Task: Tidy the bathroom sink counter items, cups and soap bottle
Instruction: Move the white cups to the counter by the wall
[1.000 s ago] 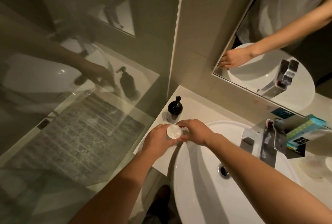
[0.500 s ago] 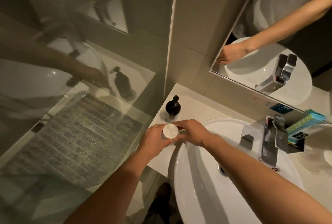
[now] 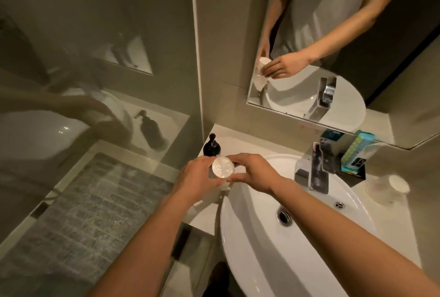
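Note:
A white cup (image 3: 223, 167) with a wrapped top stands between both my hands, over the counter's left part beside the basin. My left hand (image 3: 197, 178) wraps its left side and my right hand (image 3: 253, 173) grips its right side. Just behind it stands a black pump soap bottle (image 3: 210, 146) near the back corner of the counter (image 3: 240, 142). A second cup (image 3: 390, 188), lying tipped in clear wrap, rests on the counter at the far right of the basin.
The white oval basin (image 3: 273, 249) fills the counter's middle, with a chrome tap (image 3: 317, 169) at its back. A teal box (image 3: 357, 151) sits in a dark tray behind the tap. A mirror (image 3: 333, 34) hangs above; a glass shower screen (image 3: 95, 106) stands on the left.
Both hands stay on the cup at the same spot by the soap bottle. The camera has tilted up, so more of the mirror shows.

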Demonstrator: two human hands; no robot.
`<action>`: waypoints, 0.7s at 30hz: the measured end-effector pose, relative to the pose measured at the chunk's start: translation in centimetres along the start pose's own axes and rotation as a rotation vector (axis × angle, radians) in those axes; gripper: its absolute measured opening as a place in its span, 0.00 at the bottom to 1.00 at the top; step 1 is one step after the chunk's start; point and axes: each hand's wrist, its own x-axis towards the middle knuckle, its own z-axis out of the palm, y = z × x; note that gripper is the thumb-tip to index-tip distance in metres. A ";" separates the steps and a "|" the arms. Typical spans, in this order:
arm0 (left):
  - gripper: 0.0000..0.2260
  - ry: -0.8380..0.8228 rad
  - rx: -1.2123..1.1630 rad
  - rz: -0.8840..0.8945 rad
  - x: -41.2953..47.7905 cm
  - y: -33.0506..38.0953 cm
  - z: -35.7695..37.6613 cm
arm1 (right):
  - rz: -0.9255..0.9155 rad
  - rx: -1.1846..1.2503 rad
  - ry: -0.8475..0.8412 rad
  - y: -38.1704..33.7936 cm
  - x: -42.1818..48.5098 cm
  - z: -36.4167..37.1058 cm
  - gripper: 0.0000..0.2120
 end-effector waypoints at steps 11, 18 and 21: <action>0.26 -0.148 0.013 0.255 -5.9 9.6 1.8 | 0.107 0.071 0.229 0.9 -14.6 -2.7 0.27; 0.26 -0.229 -0.013 0.399 -10.6 16.3 5.9 | 0.229 0.109 0.378 2.9 -25.2 -2.9 0.26; 0.24 -0.266 -0.017 0.446 -11.9 19.2 8.2 | 0.290 0.097 0.430 3.9 -29.5 -3.4 0.25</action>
